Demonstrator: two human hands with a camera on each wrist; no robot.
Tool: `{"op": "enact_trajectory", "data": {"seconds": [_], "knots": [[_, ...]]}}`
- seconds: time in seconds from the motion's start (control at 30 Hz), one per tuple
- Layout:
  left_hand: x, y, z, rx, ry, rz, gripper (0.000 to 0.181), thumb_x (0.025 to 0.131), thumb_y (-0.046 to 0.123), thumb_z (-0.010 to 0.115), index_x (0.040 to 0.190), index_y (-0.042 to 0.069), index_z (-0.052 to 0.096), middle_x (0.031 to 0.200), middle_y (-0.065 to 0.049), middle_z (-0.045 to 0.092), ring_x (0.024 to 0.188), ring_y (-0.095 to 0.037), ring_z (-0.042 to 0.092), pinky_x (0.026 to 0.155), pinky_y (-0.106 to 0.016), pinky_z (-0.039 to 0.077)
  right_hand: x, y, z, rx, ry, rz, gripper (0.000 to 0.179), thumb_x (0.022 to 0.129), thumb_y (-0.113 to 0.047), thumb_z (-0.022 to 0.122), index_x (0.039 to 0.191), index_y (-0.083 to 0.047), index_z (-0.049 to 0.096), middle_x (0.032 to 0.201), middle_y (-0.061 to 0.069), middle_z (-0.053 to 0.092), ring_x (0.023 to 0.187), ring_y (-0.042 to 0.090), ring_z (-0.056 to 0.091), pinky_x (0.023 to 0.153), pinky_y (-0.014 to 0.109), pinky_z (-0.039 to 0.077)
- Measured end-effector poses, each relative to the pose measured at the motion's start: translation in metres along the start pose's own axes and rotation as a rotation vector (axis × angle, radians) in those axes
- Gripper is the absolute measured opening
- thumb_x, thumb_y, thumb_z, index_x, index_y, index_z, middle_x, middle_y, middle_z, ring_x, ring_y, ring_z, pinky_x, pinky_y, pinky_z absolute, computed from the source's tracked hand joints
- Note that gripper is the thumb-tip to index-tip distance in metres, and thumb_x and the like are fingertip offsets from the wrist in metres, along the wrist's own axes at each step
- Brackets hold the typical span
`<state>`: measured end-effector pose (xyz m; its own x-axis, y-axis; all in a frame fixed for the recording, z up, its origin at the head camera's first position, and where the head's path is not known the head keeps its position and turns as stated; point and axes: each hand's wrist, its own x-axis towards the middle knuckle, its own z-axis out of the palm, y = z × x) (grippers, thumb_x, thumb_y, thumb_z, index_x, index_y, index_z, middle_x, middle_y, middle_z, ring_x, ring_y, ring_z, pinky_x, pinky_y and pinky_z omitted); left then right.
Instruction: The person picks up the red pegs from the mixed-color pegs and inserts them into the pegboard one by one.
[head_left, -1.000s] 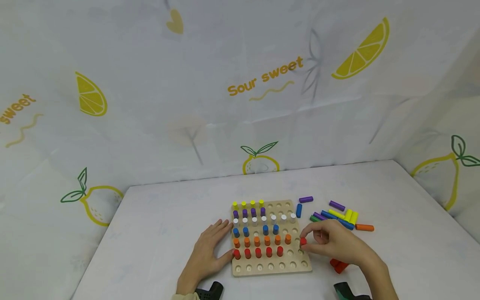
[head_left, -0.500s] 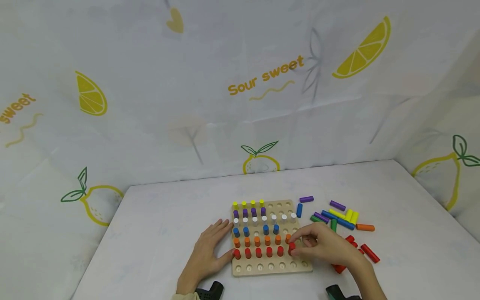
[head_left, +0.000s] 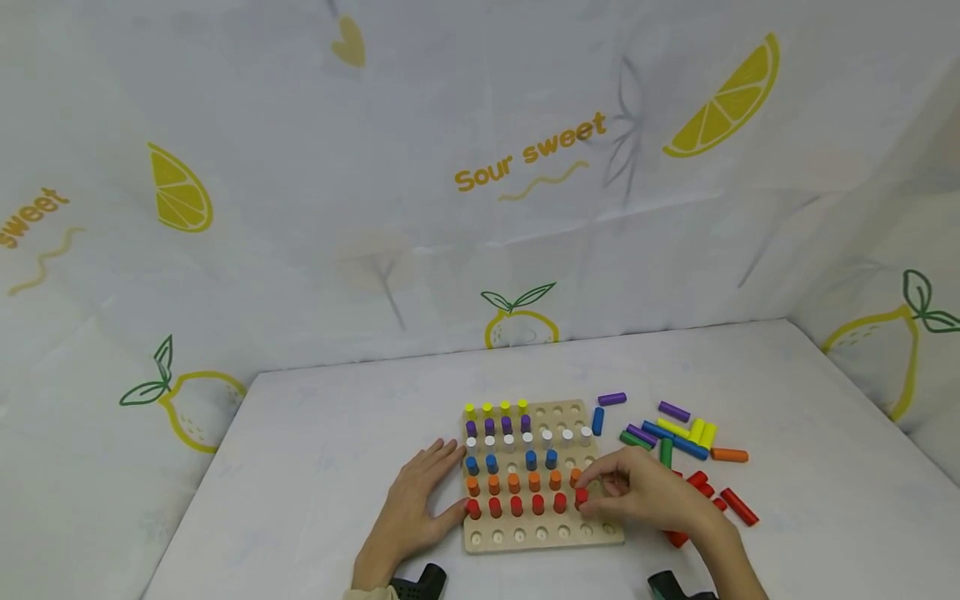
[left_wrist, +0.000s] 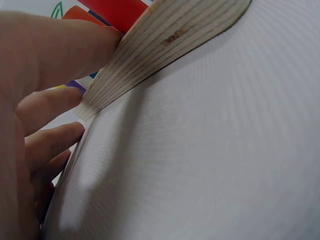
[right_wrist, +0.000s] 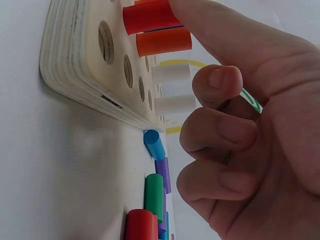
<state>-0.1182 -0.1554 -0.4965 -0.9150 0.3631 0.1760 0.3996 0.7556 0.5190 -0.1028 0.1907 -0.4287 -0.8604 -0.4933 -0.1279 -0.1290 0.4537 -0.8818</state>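
Observation:
A pale wooden peg board (head_left: 531, 537) lies flat on the white table, with rows of upright pegs in yellow, purple, white, blue, orange and red. My right hand (head_left: 652, 493) pinches a red peg (head_left: 582, 499) between thumb and index finger at the sixth hole of the red row. In the right wrist view that red peg (right_wrist: 150, 17) stands at the board's face beside an orange peg (right_wrist: 165, 42), the other fingers curled below. At the board's left side my left hand (head_left: 411, 498) rests, its thumb and fingertips touching the edge.
To the right of the board lie loose pegs: several red ones (head_left: 739, 507), a green one (head_left: 666, 452), an orange one (head_left: 729, 455), and yellow, blue and purple ones. A blue peg (head_left: 597, 421) and a purple peg (head_left: 612, 399) lie near the board's far right corner.
My right hand has moved left with the red peg, from the board's right edge to the sixth hole of the red row. The peg now sits slightly lower. My left hand has stayed put.

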Motion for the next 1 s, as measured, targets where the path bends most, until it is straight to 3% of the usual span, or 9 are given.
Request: {"op": "enact_trajectory", "data": {"seconds": [0.43, 0.67, 0.83, 1.0], "knots": [[0.000, 0.000, 0.000, 0.002, 0.002, 0.002, 0.065, 0.086, 0.043, 0.069, 0.147, 0.023, 0.057, 0.152, 0.000, 0.058, 0.149, -0.025, 0.046, 0.123, -0.054, 0.038, 0.000, 0.002, 0.000, -0.022, -0.003, 0.014, 0.022, 0.085, -0.026, 0.084, 0.102, -0.012, 0.079, 0.062, -0.008, 0.046, 0.054, 0.000, 0.040, 0.047, 0.018, 0.032], [0.000, -0.001, 0.001, 0.009, 0.000, 0.000, 0.065, 0.086, 0.045, 0.069, 0.147, 0.024, 0.057, 0.152, 0.000, 0.058, 0.149, -0.025, 0.045, 0.123, -0.054, 0.038, -0.009, 0.003, -0.013, -0.086, 0.059, -0.019, 0.023, 0.086, -0.028, 0.082, 0.103, -0.013, 0.079, 0.062, -0.010, 0.039, 0.054, -0.001, 0.035, 0.046, 0.020, 0.028], [0.000, 0.000, 0.001, 0.017, 0.007, 0.006, 0.065, 0.086, 0.045, 0.069, 0.146, 0.023, 0.058, 0.152, 0.000, 0.058, 0.149, -0.025, 0.046, 0.123, -0.054, 0.038, -0.021, 0.008, -0.028, -0.074, 0.105, 0.050, 0.028, 0.086, -0.026, 0.081, 0.106, -0.006, 0.077, 0.064, -0.007, 0.038, 0.053, 0.000, 0.034, 0.046, 0.019, 0.028], [-0.001, 0.000, 0.000, 0.017, 0.011, 0.014, 0.065, 0.086, 0.044, 0.069, 0.147, 0.023, 0.057, 0.152, 0.000, 0.058, 0.149, -0.025, 0.046, 0.123, -0.054, 0.038, -0.035, 0.017, -0.041, -0.133, 0.162, 0.149, 0.032, 0.085, -0.028, 0.083, 0.109, -0.007, 0.077, 0.067, -0.004, 0.043, 0.057, 0.003, 0.040, 0.047, 0.020, 0.032]]}}
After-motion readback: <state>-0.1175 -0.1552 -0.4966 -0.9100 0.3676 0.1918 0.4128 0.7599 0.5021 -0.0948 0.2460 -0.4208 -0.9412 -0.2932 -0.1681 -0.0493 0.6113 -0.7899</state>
